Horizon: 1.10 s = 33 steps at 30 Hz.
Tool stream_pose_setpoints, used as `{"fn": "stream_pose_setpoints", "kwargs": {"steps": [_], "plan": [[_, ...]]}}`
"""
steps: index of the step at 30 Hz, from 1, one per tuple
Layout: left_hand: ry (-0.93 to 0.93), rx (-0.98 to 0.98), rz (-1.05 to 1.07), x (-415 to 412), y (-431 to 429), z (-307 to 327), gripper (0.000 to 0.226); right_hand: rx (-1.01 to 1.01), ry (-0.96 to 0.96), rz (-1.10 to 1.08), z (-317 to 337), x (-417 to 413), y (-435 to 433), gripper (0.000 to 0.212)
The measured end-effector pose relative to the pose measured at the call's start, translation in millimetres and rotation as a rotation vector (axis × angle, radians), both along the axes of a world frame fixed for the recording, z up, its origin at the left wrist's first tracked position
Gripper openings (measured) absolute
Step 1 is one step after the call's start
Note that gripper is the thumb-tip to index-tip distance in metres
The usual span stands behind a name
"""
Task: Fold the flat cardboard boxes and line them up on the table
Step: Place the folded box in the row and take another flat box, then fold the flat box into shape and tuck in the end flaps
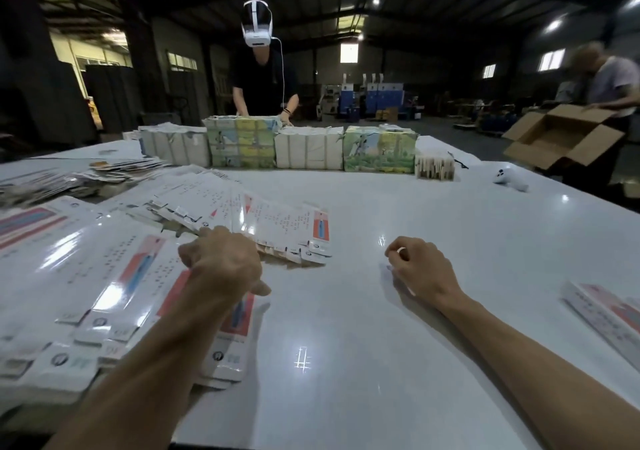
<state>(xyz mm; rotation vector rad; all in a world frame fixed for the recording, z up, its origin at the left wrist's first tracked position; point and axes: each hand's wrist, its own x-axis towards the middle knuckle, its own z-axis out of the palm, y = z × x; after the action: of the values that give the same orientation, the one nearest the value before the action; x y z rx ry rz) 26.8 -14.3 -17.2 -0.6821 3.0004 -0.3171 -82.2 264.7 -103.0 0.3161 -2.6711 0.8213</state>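
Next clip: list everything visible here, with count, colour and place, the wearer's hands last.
flat boxes: many, white with red-blue print, fanned and piled at left
separate box: at least one, same print, looks folded, right edge
printed bundles: two, green-yellow, far edge
white bundles: two, white, beside them
controller: one, white, far right
table: one, glossy white
headset wearer: one, dark top, opposite
brown carton: one, open, held by second person at right
left hand: on the fanned boxes, grip hidden
right hand: fingers loosely curled, over bare table
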Motion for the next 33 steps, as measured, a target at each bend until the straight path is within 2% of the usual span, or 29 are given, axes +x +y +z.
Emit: {"fn": "stream_pose_setpoints", "kwargs": {"steps": [7, 10, 14, 18, 22, 26, 29, 33], "plan": [[0.007, 0.076, 0.021, 6.9, -30.4, -16.4, 0.075, -0.03, -0.037, 0.019, 1.5, 3.1, 1.4, 0.017], [-0.022, 0.193, 0.0, 3.3, -42.5, -9.1, 0.072, -0.046, -0.051, 0.026, 2.1, 4.8, 2.3, 0.018], [-0.06, 0.403, -0.09, -0.8, -57.9, -0.9, 0.047, -0.056, -0.065, 0.039, 1.8, 4.3, 3.2, 0.018], [-0.016, 0.585, -0.13, 0.5, -66.5, 10.0, 0.04, -0.06, -0.061, 0.052, 1.7, 3.6, 2.3, 0.018], [-0.168, 0.712, -0.174, 12.0, -75.0, 26.6, 0.036, -0.058, -0.058, 0.062, 2.3, 3.6, 2.3, 0.019], [-0.298, 0.812, -0.305, 24.6, -69.0, 47.5, 0.037, -0.057, -0.043, 0.082, 0.7, 2.7, 3.6, 0.02], [-0.253, 0.991, -0.436, 19.7, -39.9, 49.4, 0.034, -0.158, 0.008, 0.161, 0.1, 1.9, 2.0, 0.022], [-0.04, 1.368, -0.518, -12.1, 14.8, 21.1, 0.03, -0.405, 0.174, 0.295, 7.6, 3.5, -3.8, 0.021]]}}
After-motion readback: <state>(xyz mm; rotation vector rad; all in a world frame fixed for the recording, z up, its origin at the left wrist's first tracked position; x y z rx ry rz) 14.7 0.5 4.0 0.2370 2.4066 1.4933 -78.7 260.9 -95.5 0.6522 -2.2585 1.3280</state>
